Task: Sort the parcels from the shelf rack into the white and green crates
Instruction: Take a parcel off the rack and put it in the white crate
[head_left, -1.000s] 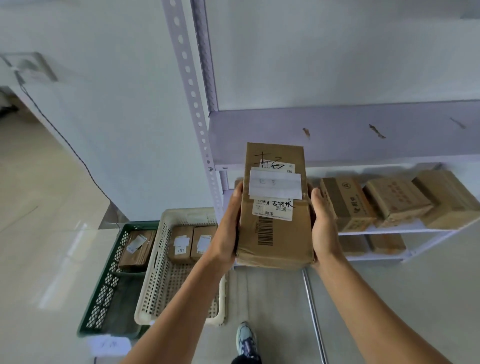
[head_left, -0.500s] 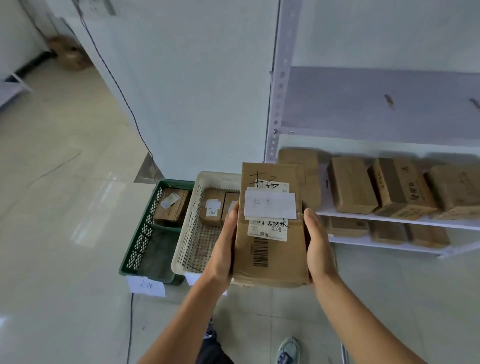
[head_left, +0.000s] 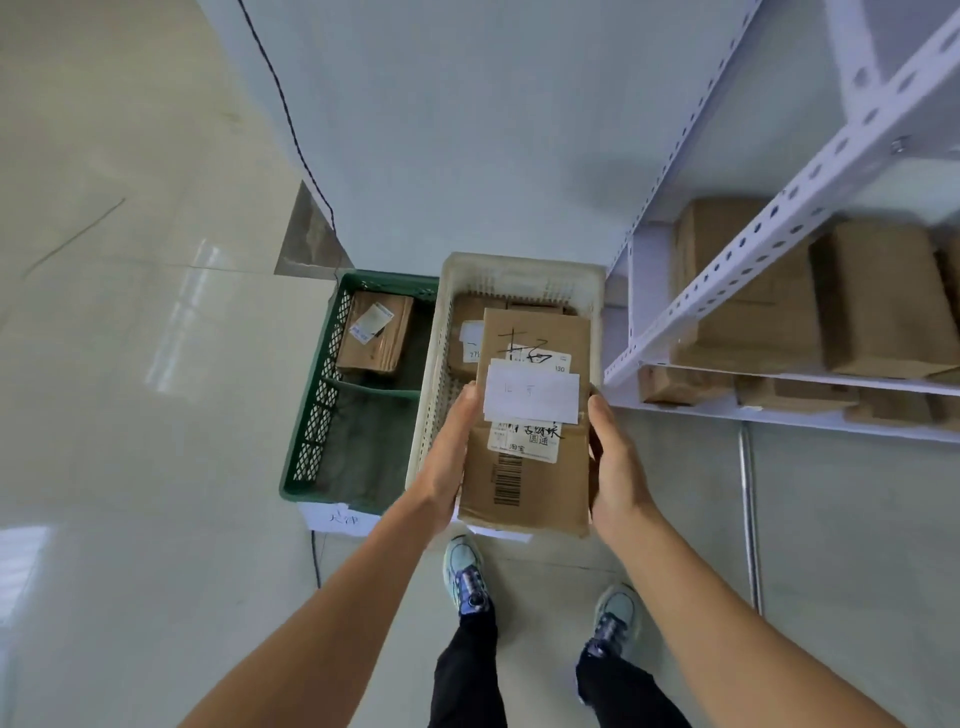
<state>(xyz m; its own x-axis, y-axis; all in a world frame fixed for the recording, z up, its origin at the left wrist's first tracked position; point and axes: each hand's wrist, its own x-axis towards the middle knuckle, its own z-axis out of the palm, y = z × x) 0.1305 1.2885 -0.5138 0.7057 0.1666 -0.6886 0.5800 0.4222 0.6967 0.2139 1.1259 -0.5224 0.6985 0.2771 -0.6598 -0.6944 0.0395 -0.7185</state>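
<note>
Our left hand (head_left: 449, 462) & right hand (head_left: 615, 467) clamp the parcel (head_left: 540, 488) by its sides. We hold it over the white crate (head_left: 519, 265).

I see open room in the near part of the green crate (head_left: 311, 426), this side of its crossbar (head_left: 374, 388); one parcel (head_left: 375, 332) fills the far part. In the white crate (head_left: 519, 270), parcels (head_left: 470, 312) lie against the far wall (nearer in, the held parcel (head_left: 530, 467) hides the floor). The slanted rack post (head_left: 727, 275) crowds its right side.
</note>
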